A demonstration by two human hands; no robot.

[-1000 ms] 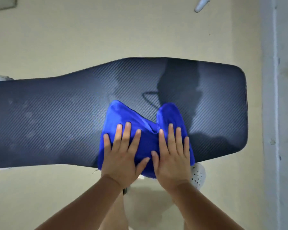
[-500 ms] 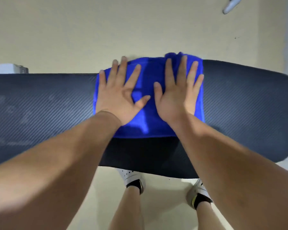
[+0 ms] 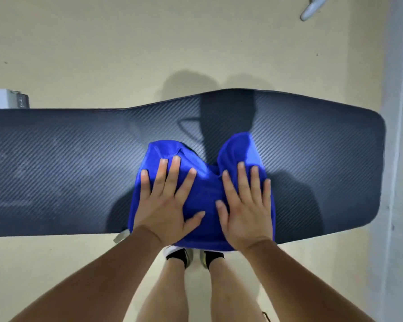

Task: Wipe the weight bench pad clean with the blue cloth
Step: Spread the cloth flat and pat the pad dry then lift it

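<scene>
While both palms lie flat on the blue cloth (image 3: 205,189), the left hand (image 3: 165,205) has its fingers straight and spread, thumb angled out toward the right hand (image 3: 246,210), whose fingers are straight and only slightly apart. Neither hand curls round the fabric; both press it down onto the weight bench pad (image 3: 68,168). That cloth sits bunched at the lower centre of the frame, on the near edge of the pad, with its bottom hem hanging just over that edge. Two rumpled lobes of it rise beyond the fingertips, with a dip between them.

Dark and woven-textured, the pad runs across the middle of the frame from the left border to a rounded end at the right, and faint pale smears show on its left part. Below the cloth, two shoes with black socks (image 3: 176,254) stand on the cream floor (image 3: 102,43). At the upper right corner lies a white object (image 3: 311,8) I cannot identify.
</scene>
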